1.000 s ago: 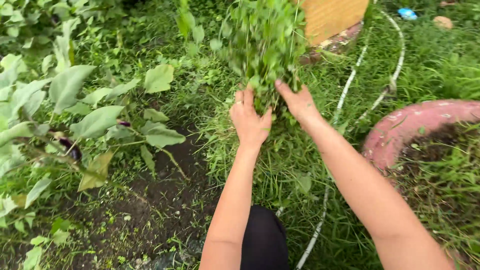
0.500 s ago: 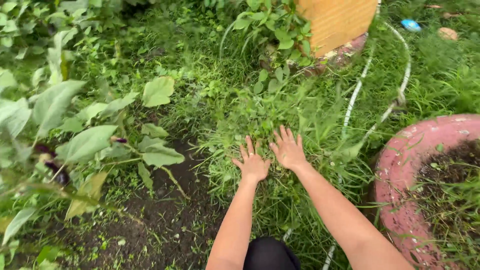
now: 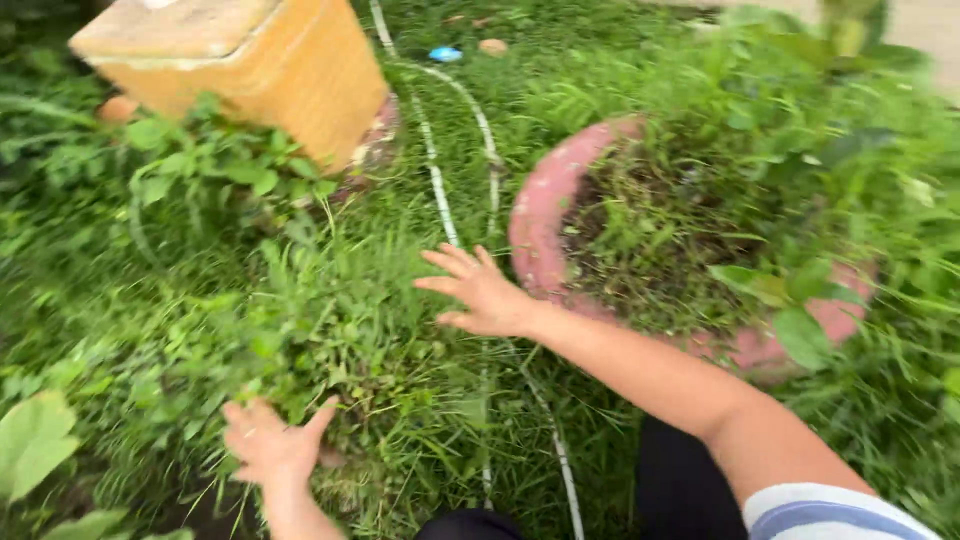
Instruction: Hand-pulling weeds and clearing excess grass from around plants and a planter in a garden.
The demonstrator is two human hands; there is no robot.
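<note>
my left hand [image 3: 268,447] and right hand [image 3: 482,293], fingers spread, hover over loose weeds [image 3: 330,330]; a careless grab could snag the white hose [image 3: 437,190] underneath.

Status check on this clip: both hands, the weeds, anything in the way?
Left hand open, low in the weed clump. Right hand open, fingers spread above the grass, holding nothing. White hose runs under the right hand; pink planter close beside.

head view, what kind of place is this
Probably a backyard garden: weedy grass covers the ground, a round pink planter holds soil and weeds, and a white hose runs past a yellow block.
</note>
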